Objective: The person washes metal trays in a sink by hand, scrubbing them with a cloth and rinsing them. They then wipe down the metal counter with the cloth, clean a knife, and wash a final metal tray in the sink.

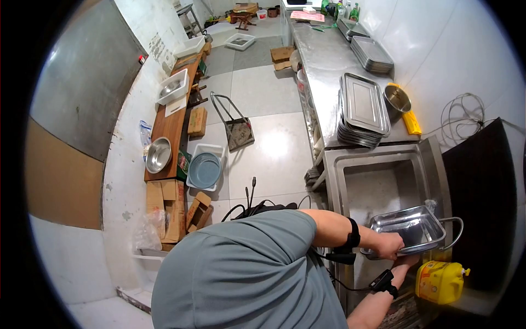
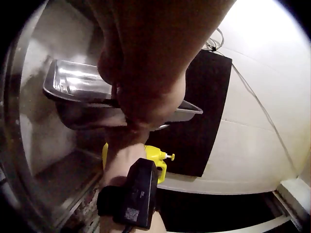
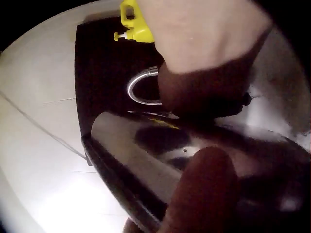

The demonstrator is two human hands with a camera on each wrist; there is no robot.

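Note:
A rectangular steel tray (image 1: 417,223) is tilted over the sink at its near right corner. My left hand (image 1: 388,245) grips the tray's rim; in the right wrist view its thumb (image 3: 204,189) lies on the metal. Close below it, my right hand (image 1: 405,263) is at the tray's outer side, its fingers hidden. In the left wrist view the left hand (image 2: 150,92) covers part of the tray (image 2: 80,82), and the right forearm (image 2: 124,160) comes up from below. The right hand (image 3: 209,73) bends down in shadow beside the tray (image 3: 146,145).
The sink (image 1: 378,189) has a curved metal hose (image 1: 459,233) at its far side. A yellow jug (image 1: 439,282) stands close to the right hand. Stacked trays (image 1: 364,104) and a steel pot (image 1: 397,97) stand on the counter (image 1: 323,66) to the left.

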